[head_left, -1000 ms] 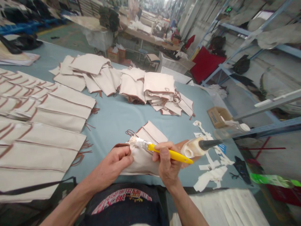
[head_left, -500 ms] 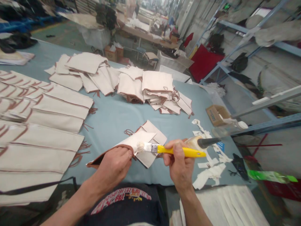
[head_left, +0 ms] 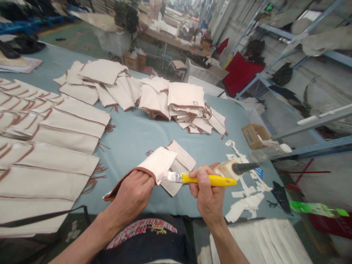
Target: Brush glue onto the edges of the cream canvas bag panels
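My left hand [head_left: 137, 190] grips a cream fabric pouch [head_left: 158, 161] with brown edging, its fingers partly inside the opening. In my right hand [head_left: 210, 198] is a yellow-handled brush [head_left: 217, 180], whose whitish bristles touch the pouch's edge beside my left fingers. The same hand also holds a cloudy bottle [head_left: 227, 168] with a black pointed nozzle, lying across behind the brush. Under and behind the held pouch, another cream pouch [head_left: 183, 156] lies on the blue-grey table [head_left: 129, 135].
Stacked cream pouches [head_left: 185, 94] line the table's far side. Overlapping cream pieces [head_left: 55, 176] cover the left. At the right are white scraps [head_left: 247, 205], a small cardboard box [head_left: 254, 135] and a clear jar [head_left: 269, 150]. Metal shelving [head_left: 308, 143] stands beyond.
The held pouch has tilted up and its far end now looks wider, with my left fingers deeper in its opening. The brush has shifted slightly left and down along its edge.
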`<state>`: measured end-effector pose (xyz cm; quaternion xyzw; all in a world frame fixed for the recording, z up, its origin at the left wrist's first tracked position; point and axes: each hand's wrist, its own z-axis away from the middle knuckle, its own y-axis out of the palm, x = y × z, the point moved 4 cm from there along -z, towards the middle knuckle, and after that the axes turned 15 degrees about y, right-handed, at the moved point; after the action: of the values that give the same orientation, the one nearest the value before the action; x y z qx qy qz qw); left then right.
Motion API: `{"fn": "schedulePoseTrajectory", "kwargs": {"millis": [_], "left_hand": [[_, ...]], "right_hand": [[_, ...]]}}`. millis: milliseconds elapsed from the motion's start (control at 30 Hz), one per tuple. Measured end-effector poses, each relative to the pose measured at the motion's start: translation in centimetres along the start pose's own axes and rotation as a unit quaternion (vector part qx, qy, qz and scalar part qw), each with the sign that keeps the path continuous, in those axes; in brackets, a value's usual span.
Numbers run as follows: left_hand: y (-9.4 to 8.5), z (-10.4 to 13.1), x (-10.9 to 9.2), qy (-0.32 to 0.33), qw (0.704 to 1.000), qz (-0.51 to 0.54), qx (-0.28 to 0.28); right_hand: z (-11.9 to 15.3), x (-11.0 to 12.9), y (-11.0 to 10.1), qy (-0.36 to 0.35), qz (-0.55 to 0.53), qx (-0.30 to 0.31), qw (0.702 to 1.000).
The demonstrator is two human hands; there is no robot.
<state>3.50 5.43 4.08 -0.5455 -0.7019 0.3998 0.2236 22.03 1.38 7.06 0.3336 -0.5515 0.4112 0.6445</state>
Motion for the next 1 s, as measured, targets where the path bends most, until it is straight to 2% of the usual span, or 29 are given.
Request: {"fn": "schedulePoseTrajectory", "kwargs": {"millis": [67,200,433,633,833,900,1000], "left_hand": [[0.1,-0.1,0.1,-0.003,1.0,0.002,0.003],[0.4,0.0,0.1,0.001,1.0,-0.002,0.006],[0.7,-0.1,0.0,0.004,1.0,0.003,0.004],[0.8,0.1,0.0,-0.005,1.0,-0.005,0.001],[0.8,0.1,-0.2,-0.012,1.0,0.005,0.005],[0.8,0.1,-0.2,-0.013,1.0,0.0,0.009],[0.9,0.3,-0.3,-0.014,1.0,-0.018,0.011]], "right_hand": [[0.1,-0.2,0.3,-0.001,0.001,-0.004,1.0],[0.7,-1.0,0.8,0.032,0.004,0.031,0.999],[-0.5,-0.5,-0.3,0.017,-0.013,-0.032,0.999],[0.7,-1.6,0.8,0.058,-0.018,0.027,0.998],[-0.8,-2.0,-0.4,0.054,-0.04,-0.04,0.997],[-1.2,-2.0,-0.3,0.069,-0.025,-0.032,0.997],[-0.8,-2.2,0.1,0.105,-0.007,0.014,0.994]]}}
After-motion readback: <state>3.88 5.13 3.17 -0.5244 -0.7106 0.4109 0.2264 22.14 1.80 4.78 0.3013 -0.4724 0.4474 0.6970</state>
